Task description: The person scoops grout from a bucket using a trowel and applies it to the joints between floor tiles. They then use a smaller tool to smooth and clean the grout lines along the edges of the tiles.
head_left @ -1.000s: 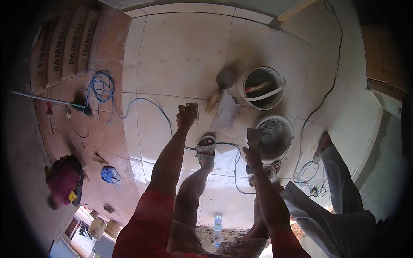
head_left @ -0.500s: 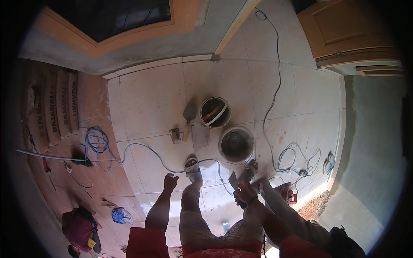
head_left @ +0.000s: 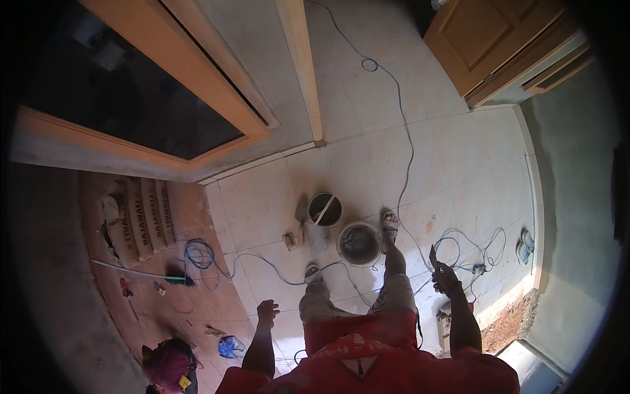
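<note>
My right hand (head_left: 446,280) is closed on a dark flat-bladed scraper (head_left: 435,260), held out at my right side above coiled cable. My left hand (head_left: 268,308) hangs empty at my left, fingers loosely apart. Between and beyond my feet stand a bucket of grey mix (head_left: 358,240) and a bucket (head_left: 325,209) with a white handle. Left of them lie a trowel (head_left: 301,213), a pale sheet (head_left: 319,243) and a small square plate (head_left: 289,240) on the tiled floor (head_left: 361,157).
Paper sacks (head_left: 151,220), blue cable (head_left: 200,253), a broom (head_left: 177,274), blue plastic bag (head_left: 231,347) and maroon backpack (head_left: 168,364) lie left. A window frame (head_left: 134,141) and wooden post (head_left: 302,79) rise ahead; right are a wooden door (head_left: 482,43) and footwear (head_left: 525,246).
My left hand has left the square plate and drawn back. I stand higher, the scraper has moved right, and the other person's grey-clad legs beside me are no longer visible.
</note>
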Tool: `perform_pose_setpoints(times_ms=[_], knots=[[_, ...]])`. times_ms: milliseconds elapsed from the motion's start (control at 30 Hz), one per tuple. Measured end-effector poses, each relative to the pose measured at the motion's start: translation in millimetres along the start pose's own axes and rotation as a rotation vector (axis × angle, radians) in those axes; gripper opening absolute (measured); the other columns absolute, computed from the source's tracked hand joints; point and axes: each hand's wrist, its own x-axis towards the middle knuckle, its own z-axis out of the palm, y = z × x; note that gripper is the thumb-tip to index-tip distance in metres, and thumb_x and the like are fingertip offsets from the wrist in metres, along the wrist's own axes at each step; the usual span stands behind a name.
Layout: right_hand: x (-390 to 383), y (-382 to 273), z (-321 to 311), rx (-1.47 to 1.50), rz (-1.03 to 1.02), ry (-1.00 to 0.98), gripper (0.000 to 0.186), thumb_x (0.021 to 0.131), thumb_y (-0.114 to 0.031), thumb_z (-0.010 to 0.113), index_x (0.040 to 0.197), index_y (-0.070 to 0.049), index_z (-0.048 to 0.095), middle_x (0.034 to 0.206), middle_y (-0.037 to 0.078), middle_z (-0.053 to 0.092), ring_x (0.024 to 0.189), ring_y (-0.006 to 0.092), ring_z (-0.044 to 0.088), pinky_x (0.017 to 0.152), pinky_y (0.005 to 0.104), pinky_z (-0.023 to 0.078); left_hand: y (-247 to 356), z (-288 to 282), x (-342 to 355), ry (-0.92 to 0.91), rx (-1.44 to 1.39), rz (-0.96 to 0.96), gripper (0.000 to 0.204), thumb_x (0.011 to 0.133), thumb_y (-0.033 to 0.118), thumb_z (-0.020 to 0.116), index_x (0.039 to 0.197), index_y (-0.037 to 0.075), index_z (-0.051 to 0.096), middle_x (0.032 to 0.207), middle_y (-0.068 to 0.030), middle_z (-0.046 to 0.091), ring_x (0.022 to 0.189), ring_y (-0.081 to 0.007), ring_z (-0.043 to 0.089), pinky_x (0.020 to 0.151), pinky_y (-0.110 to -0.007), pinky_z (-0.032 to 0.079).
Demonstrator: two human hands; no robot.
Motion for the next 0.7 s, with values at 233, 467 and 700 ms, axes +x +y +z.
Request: perform_pose_setpoints(times_ms=[233, 467, 700], knots=[[55, -16, -138, -0.068, 0.178, -0.048, 0.041, 0.09, -0.001, 0.05, 0.128, -0.014, 0.046, 0.068, 0.01, 0.055, 0.041, 0.0141, 0.044, 0.035, 0.0311, 0.032, 36, 128, -135, -0.042, -0.031, -0.052, 0.048, 0.095, 0.037, 0.053, 0.132, 0.008, 0.045, 0.119, -0.0177, 0.061, 0.096, -0.034, 0.064, 0.081, -0.045, 0.047], [82, -139, -190, -0.493, 0.031, -0.075, 0.028, 0.083, -0.009, 0.066, 0.11, -0.012, 0.059, 0.066, 0.008, 0.06, 0.045, 0.0149, 0.053, 0.037, 0.0302, 0.04, 36, 225, -195, -0.081, -0.196, -0.097, 0.041, 0.096, 0.028, 0.051, 0.128, 0.003, 0.049, 0.113, -0.0186, 0.064, 0.091, -0.0317, 0.066, 0.082, -0.043, 0.051], [100, -330, -145, -1.064, -0.424, -0.019, 0.037, 0.074, -0.011, 0.069, 0.111, -0.012, 0.064, 0.09, 0.012, 0.069, 0.077, 0.0218, 0.066, 0.066, 0.0361, 0.053, 79, 291, -188, 0.002, -0.372, -0.114, 0.047, 0.095, 0.03, 0.053, 0.13, 0.001, 0.042, 0.115, -0.0243, 0.06, 0.093, -0.0374, 0.065, 0.067, -0.044, 0.052]])
